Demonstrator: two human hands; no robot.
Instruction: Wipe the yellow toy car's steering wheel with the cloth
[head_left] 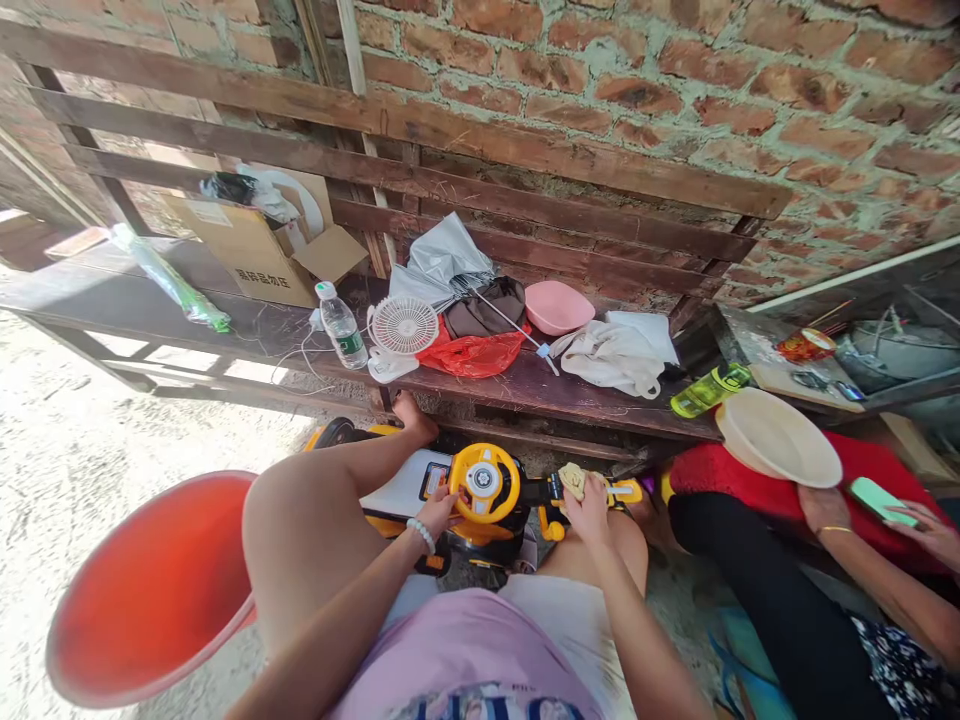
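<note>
A yellow and black toy ride-on car (480, 500) stands between my legs, with a yellow steering wheel (484, 480) at its middle. My left hand (436, 512), a white beaded bracelet on its wrist, rests against the wheel's left edge with the fingers curled onto it. My right hand (586, 512) grips a small pale yellow object (572, 481) above the car's black and yellow side bar. The object is partly hidden by my fingers, and I cannot tell what it is.
A wooden bench (562, 395) against a brick wall (675, 90) holds a cardboard box (251, 250), water bottle (341, 325), small fan (403, 325), pink bowl (559, 306) and cloth. An orange basin (146, 590) lies left. A seated person's hand (919, 535) holds a green phone (881, 501) at right.
</note>
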